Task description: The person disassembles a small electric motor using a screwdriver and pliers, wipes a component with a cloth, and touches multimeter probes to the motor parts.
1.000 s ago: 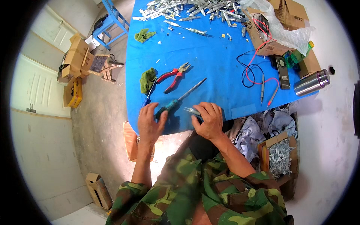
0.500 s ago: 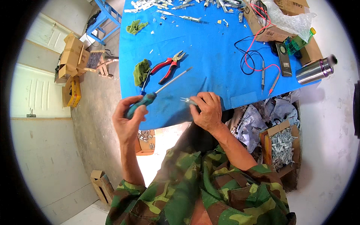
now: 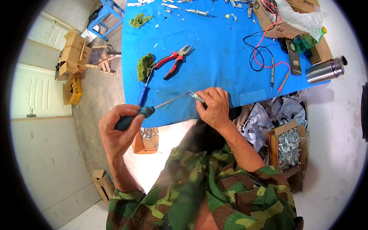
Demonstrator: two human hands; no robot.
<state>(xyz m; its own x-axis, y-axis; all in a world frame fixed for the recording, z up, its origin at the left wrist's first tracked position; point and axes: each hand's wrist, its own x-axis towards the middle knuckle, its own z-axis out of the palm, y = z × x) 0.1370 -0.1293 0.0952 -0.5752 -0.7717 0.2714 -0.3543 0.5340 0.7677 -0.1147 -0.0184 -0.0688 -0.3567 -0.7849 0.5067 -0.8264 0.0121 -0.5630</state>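
Head view. Landmark: red-handled pliers [image 3: 179,56], lying on the blue cloth [image 3: 214,46] with the nose pointing away from the person and to the right.

Left hand [image 3: 122,128]: nearer the person than the pliers and to their left. Thumb and fingers are closed around the handle of the teal screwdriver [image 3: 147,111]. Its shaft slants up and rightward, on the person's side of the pliers.

Right hand [image 3: 216,107]: nearer the person than the pliers and to their right. Fingers are together, clamped on a small grey part [image 3: 197,97] with thin prongs, which sits nearer the person than the pliers and slightly right. Screwdriver tip meets the pronged end; exact contact cannot be told.

Left of the pliers: green rag [image 3: 145,67], with the shaft of the blue-handled screwdriver [image 3: 143,96] beside it. Well right of the pliers: two test probes [image 3: 272,74], dark handheld device [image 3: 293,57], steel flask [image 3: 325,72].
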